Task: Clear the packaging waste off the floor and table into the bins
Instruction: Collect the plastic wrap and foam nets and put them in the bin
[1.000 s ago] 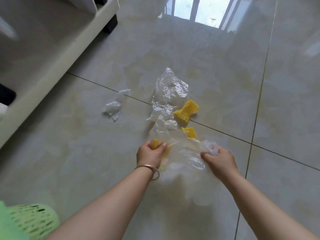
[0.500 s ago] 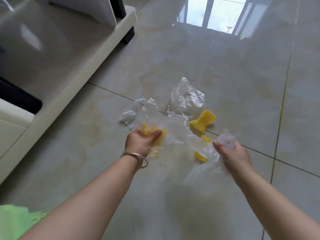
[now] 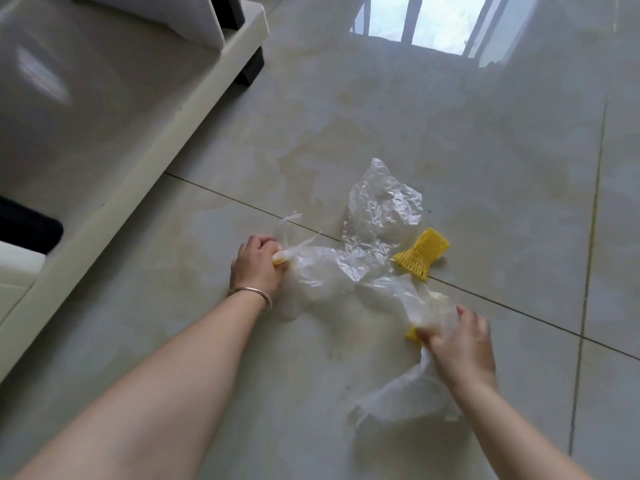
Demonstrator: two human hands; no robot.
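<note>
Glossy pale tile floor (image 3: 450,109) with a window reflection up at 12 o'clock and grout lines crossing it, and a low white piece of furniture (image 3: 145,157) running along the 10 o'clock side. Only one view here, the head cam looking down at both arms, and no bins anywhere in frame.

The left hand (image 3: 258,268), with a thin bangle (image 3: 254,294) on the wrist, sits a bit left of centre. It's closed around a small yellow foam piece (image 3: 278,261) plus one end of a thin plastic bag (image 3: 322,275). A wispy scrap of clear film (image 3: 289,223) sticks up just past its knuckles at 12 o'clock.

The right hand (image 3: 457,344) is at about 4 o'clock, fingers curled down over the other end of that bag, with a second yellow foam bit (image 3: 412,333) pinched under it. More film trails from under that hand toward 6 o'clock. The bag looks stretched between the two hands, which I'd guess is to rake the loose stuff together and not pick it up bit by bit.

Not in either hand: a crumpled clear plastic sheet (image 3: 381,206) at roughly 1 o'clock, touching the far edge of the bag, and a yellow foam net sleeve (image 3: 420,254) just beside it at 2 o'clock, lying right by the grout line.

My read is it's mid-gather, with those two loose items on the floor waiting to be scooped up.
</note>
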